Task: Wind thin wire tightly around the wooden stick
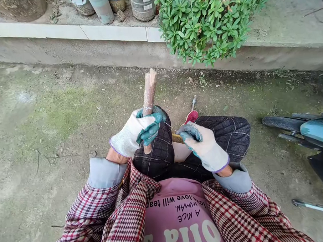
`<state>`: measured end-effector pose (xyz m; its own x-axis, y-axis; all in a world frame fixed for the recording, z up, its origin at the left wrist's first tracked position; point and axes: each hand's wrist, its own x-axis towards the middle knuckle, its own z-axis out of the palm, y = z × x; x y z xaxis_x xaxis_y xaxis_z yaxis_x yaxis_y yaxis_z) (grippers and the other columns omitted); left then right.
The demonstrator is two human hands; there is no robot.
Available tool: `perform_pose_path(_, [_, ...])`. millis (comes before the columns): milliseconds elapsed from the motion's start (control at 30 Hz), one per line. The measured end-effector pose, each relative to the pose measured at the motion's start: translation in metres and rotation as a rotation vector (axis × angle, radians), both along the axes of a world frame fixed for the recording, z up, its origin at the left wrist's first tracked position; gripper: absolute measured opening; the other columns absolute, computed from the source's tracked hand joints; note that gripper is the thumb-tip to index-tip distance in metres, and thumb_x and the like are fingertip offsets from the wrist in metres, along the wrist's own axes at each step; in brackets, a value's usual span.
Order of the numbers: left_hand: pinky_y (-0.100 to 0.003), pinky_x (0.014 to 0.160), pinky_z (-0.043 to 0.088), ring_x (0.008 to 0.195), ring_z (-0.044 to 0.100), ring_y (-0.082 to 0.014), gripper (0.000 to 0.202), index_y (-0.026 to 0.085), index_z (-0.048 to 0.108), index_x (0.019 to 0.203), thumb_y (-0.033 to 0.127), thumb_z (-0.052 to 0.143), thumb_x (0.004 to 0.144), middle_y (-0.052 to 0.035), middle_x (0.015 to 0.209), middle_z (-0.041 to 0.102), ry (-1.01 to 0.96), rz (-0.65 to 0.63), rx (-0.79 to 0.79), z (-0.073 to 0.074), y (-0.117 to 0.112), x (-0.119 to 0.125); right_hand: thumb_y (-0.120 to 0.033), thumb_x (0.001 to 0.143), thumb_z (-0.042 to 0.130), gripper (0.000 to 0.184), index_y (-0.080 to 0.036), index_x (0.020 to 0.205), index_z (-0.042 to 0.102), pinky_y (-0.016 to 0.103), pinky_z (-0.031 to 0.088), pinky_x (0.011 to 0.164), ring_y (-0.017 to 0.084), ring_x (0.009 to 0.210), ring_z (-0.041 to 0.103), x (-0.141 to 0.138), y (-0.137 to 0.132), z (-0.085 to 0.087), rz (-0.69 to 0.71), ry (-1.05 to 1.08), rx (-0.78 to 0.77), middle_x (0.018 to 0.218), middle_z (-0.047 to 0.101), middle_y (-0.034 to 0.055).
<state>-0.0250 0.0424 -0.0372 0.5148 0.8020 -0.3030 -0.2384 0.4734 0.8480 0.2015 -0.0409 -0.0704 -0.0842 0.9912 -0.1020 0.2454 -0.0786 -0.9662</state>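
My left hand [148,130], in a white work glove with a teal coated palm, is wrapped round a piece of branch [149,91]. The branch stands roughly upright over my thigh, with a rough broken top and its lower end showing below the fist. Several turns of thin wire or string [148,107] circle it just above my fingers. A thin strand runs from the left hand to my right hand [198,139], gloved the same way. There my fingers are curled closed on the strand; its far end is hidden.
A metal-tipped rod [194,102] lies on the dirt ground past a red shoe [191,117]. Ahead runs a low tiled ledge [115,34] with several pots and a grey bucket [143,7], and a leafy green plant [200,24] overhangs it. A blue wheeled object [315,130] stands at right.
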Motion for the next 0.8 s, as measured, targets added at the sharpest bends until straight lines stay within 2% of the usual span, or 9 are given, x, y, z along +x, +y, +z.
perform_pose_path(100, [-0.016,0.031,0.026,0.032,0.027,-0.0033,0.053,0.022,0.052,0.073,0.055,0.094,0.072,0.0113,0.045,0.043,0.025,0.003,0.025,0.0,-0.001,0.001,-0.036,0.097,0.069,0.027,-0.021,0.116,0.081,0.024,0.056,0.054,0.014,0.061,0.068,-0.007,0.005,0.004,0.087,0.256,-0.154,0.08,0.077,0.001])
perform_pose_path(233, [-0.017,0.032,0.027,0.033,0.028,-0.0043,0.056,0.023,0.05,0.075,0.06,0.092,0.072,0.0114,0.045,0.043,0.066,0.007,0.041,0.0,-0.004,-0.001,-0.054,0.097,0.076,0.043,-0.016,0.117,0.08,0.019,0.049,0.045,0.009,0.053,0.062,-0.011,0.01,0.012,0.152,0.399,-0.276,0.08,0.078,0.0032])
perform_pose_path(367, [-0.017,0.032,0.028,0.032,0.027,-0.0043,0.051,0.022,0.056,0.078,0.06,0.09,0.076,0.0116,0.044,0.041,0.071,0.011,0.064,0.002,-0.006,-0.003,-0.051,0.09,0.083,0.039,-0.015,0.105,0.081,0.018,0.048,0.044,0.008,0.05,0.059,-0.015,0.011,0.019,0.089,0.455,-0.303,0.072,0.074,0.001])
perform_pose_path(467, [-0.017,0.031,0.027,0.032,0.03,-0.0033,0.048,0.021,0.056,0.076,0.057,0.088,0.078,0.0074,0.05,0.053,0.082,0.027,0.067,0.005,-0.007,-0.003,-0.048,0.088,0.085,0.035,-0.016,0.101,0.08,0.018,0.044,0.042,0.007,0.048,0.055,-0.017,0.012,0.02,0.055,0.488,-0.295,0.068,0.07,-0.001])
perform_pose_path(600, [-0.018,0.028,0.03,0.03,0.031,-0.0025,0.05,0.021,0.054,0.073,0.056,0.089,0.079,0.0039,0.058,0.064,0.018,0.012,0.092,0.006,-0.008,-0.001,-0.049,0.089,0.084,0.036,-0.016,0.104,0.082,0.017,0.036,0.036,0.007,0.043,0.048,-0.016,0.016,0.015,0.135,0.533,-0.321,0.059,0.06,-0.0057])
perform_pose_path(733, [-0.018,0.029,0.034,0.03,0.034,-0.0039,0.051,0.02,0.056,0.076,0.06,0.089,0.078,0.003,0.057,0.065,0.071,0.008,0.091,0.008,-0.009,-0.001,-0.053,0.087,0.084,0.037,-0.016,0.092,0.081,0.019,0.031,0.032,0.007,0.039,0.04,-0.014,0.022,0.013,0.257,0.583,-0.339,0.052,0.052,-0.0076])
perform_pose_path(800, [-0.018,0.03,0.036,0.031,0.036,-0.0043,0.055,0.021,0.054,0.076,0.062,0.09,0.075,0.004,0.056,0.064,0.12,0.027,0.078,0.008,-0.01,-0.001,-0.051,0.087,0.083,0.034,-0.017,0.086,0.079,0.02,0.03,0.033,0.007,0.038,0.038,-0.015,0.024,0.015,0.249,0.542,-0.339,0.049,0.051,-0.0075])
